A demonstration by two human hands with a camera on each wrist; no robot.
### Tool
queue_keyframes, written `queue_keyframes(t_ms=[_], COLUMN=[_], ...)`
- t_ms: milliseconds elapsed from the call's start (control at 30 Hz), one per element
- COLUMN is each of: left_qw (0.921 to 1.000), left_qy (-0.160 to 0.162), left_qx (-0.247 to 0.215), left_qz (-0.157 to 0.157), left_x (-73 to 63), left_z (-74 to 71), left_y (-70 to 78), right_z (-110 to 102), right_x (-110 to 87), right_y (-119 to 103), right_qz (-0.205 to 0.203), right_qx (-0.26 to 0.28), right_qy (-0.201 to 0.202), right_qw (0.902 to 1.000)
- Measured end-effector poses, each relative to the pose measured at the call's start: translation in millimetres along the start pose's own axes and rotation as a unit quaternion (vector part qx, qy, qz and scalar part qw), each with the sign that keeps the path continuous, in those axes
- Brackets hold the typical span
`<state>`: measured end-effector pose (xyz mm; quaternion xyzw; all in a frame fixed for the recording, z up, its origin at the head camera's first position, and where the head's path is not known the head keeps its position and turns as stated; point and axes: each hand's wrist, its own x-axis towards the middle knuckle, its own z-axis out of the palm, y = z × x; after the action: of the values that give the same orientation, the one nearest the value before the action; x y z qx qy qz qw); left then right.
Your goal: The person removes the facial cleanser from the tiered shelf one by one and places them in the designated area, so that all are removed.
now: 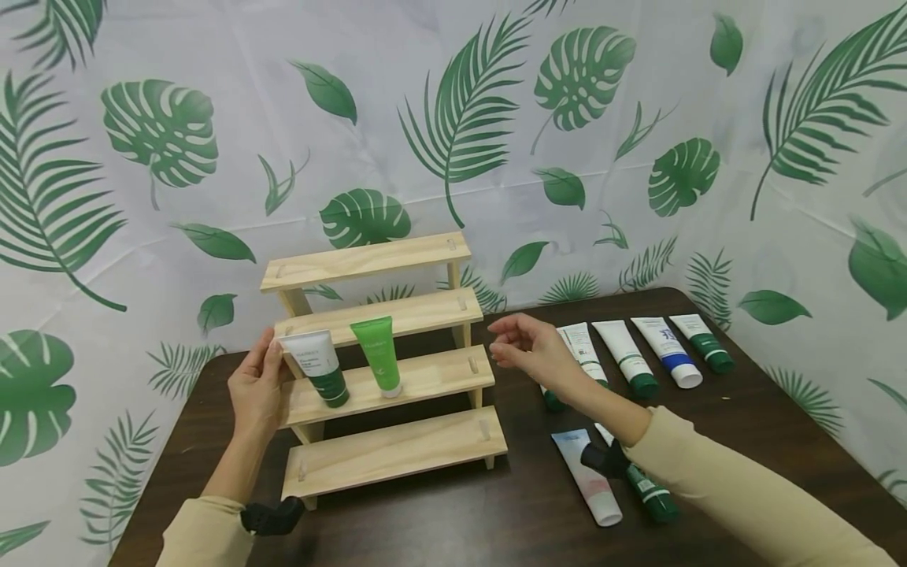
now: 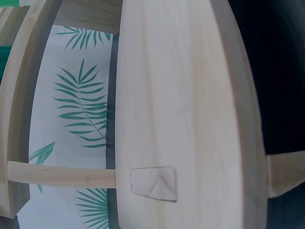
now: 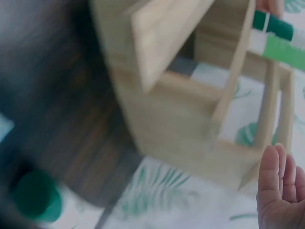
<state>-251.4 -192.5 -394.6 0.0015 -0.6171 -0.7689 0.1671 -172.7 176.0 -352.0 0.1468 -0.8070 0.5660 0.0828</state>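
A stepped wooden shelf rack (image 1: pixel 397 457) stands on the dark table. On its second step from the bottom, a white and dark green tube (image 1: pixel 312 358) and a bright green tube (image 1: pixel 378 350) stand on their caps. My left hand (image 1: pixel 255 386) is at the rack's left end, against the white and green tube's left edge; its fingertips are partly hidden, so their hold is unclear. The left wrist view shows bare rack boards (image 2: pixel 181 105). Right of the rack, my right hand (image 1: pixel 531 350) hangs in the air, fingers loosely bent, holding nothing.
Several tubes lie on the table (image 1: pixel 744 441) at the right, including a blue-capped one (image 1: pixel 669 354) and a green-capped one (image 1: pixel 627 358). Nearer the front are a pinkish tube (image 1: pixel 588 476) and a green one (image 1: pixel 655 498), partly under my right forearm. A leaf-print cloth (image 1: pixel 460 197) hangs behind.
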Motion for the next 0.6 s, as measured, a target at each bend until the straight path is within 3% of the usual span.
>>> queue_keyframes(t_ms=[333, 600], left_qw=[1.0000, 1.0000], left_qy=[0.004, 0.002], left_qx=[0.004, 0.005], left_qz=[-0.001, 0.003], left_x=[0.7, 0.7], left_z=[0.5, -0.1], left_y=[0.1, -0.1], right_z=[48.1, 72.5], right_x=[28.3, 41.4], right_y=[-22.6, -32.4], right_qz=[-0.051, -0.062], right_qx=[0.039, 0.064], right_qy=[-0.008, -0.012], right_qw=[0.9979, 0.9959])
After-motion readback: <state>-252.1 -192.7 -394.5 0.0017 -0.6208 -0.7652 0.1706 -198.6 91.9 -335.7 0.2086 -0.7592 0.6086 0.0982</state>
